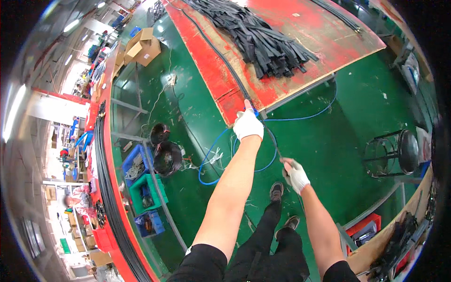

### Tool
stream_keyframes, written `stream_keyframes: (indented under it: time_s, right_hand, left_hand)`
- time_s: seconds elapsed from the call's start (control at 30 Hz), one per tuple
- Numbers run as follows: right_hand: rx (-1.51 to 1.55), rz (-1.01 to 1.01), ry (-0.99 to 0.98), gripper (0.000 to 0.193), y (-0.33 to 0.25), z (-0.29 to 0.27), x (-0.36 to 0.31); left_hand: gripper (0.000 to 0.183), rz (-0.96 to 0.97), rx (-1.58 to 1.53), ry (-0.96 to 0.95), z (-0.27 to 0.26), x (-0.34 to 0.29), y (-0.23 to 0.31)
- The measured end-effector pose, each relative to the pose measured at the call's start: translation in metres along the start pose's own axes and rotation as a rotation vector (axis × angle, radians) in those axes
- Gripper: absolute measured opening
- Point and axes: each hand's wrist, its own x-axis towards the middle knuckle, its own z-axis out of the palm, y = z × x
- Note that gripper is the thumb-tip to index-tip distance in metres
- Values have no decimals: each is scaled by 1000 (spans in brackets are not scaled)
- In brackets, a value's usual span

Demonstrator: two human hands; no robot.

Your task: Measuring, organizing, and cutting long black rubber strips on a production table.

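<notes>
My left hand [248, 126], in a white glove with bare fingertips, is closed around a long black sleeve [225, 61] at the near corner of the red table. The sleeve runs from there back along the tabletop. Something blue shows beside these fingers, mostly hidden. Lower and to the right, my right hand [296, 176], gloved the same way, pinches a thin dark cable [276, 143]. That cable stretches between my two hands, past the table edge. Whether it enters the sleeve is hidden by the left hand.
On the worn red table [338, 49] lies a heap of flat black sleeves [268, 47]. A blue hose [300, 117] loops over the green floor. Black coils [167, 159], a green crate [146, 192] and a blue crate [136, 162] stand left. A round stool [408, 151] is right.
</notes>
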Motion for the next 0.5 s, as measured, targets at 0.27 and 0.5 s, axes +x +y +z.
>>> stream_keyframes:
  time_s: [0.27, 0.5]
  right_hand:
    - [-130, -115, 98, 36, 28, 21, -23]
    - [4, 40, 78, 34, 38, 1, -107]
  left_hand:
    - [71, -72, 14, 60, 10, -3, -5]
    - [81, -84, 8, 38, 14, -23, -5]
